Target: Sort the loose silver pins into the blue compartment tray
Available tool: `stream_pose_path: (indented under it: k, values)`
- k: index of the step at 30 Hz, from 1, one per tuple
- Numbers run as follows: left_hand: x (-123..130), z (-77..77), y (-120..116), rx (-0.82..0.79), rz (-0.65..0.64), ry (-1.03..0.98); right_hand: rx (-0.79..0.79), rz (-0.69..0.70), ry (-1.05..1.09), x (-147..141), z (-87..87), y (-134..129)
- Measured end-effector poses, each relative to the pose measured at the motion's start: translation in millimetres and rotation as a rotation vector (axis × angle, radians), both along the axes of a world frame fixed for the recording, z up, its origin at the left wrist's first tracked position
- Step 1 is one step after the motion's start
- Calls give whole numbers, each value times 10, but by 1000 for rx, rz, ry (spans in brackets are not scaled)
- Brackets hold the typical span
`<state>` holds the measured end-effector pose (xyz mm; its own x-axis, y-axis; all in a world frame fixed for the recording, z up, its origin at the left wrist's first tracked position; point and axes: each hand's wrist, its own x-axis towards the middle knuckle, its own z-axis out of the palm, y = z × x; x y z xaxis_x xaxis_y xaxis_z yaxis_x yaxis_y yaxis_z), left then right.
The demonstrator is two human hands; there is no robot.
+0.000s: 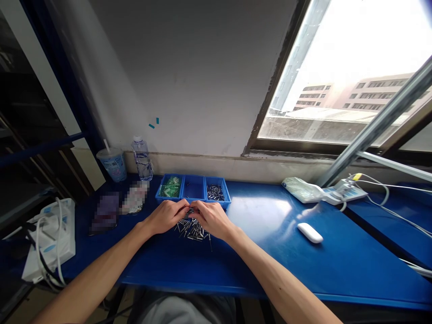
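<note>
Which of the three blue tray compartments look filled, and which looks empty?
Left compartment holds green pieces, right compartment holds small metal pins; middle compartment looks nearly empty, mostly bare blue floor.

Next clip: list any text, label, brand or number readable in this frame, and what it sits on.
No text can be read.
Cup: blue print, too small to read.
Water bottle: label blurred.
Two flat items left of the blue tray: pixelated.
Green packets in the tray: markings too small.
White device by the window: print illegible.

Small metal pins (193,230) — loose heap.
</note>
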<state>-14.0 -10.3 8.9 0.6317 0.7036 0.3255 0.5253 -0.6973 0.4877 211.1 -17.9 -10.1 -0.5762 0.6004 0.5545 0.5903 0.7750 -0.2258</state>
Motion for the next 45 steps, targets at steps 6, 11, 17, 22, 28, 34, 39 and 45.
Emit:
stream_pose_path:
  k: [6,11,17,22,28,34,39,45]
  values:
    - [4,0,-11,-7,-19,7,1,-16,32,-2,10,-9]
    - [-1,-4,-8,4,-17,15,5,-14,12,3,8,-6]
    - [-9,0,-4,5,-20,13,-14,6,-27,5,-5,4]
    - [-5,24,-15,5,-23,23,-1,-6,-49,3,-3,12]
    - [-12,33,-7,17,-7,0,-19,20,2,-6,-29,14]
    - [-20,8,12,23,-9,-3,-6,-11,20,2,-52,29]
    - [-29,15,2,16,-3,-7,11,12,21,7,-45,22]
    - [-31,-5,3,32,-7,-27,78,-22,93,6,-60,15]
